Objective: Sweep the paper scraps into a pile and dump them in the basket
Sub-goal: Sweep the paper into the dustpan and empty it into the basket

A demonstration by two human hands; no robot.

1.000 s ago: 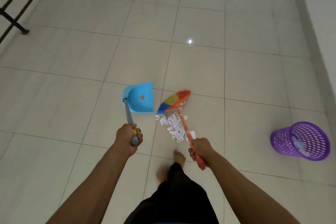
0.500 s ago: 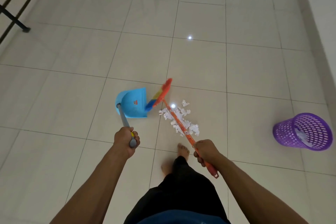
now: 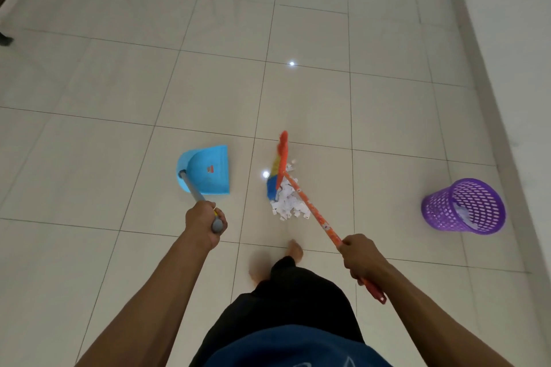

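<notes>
Head view: the left hand (image 3: 205, 222) grips the grey handle of a blue dustpan (image 3: 205, 170) resting on the tiled floor (image 3: 387, 116). The right hand (image 3: 360, 258) grips the orange broom (image 3: 310, 205), whose bristles touch the left edge of the white paper scraps (image 3: 287, 202). A purple basket (image 3: 463, 205) stands well apart on the right, paper inside.

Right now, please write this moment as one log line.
left hand: holds dustpan; right hand: holds broom; scraps: piled by bristles; basket: right of pile
</notes>
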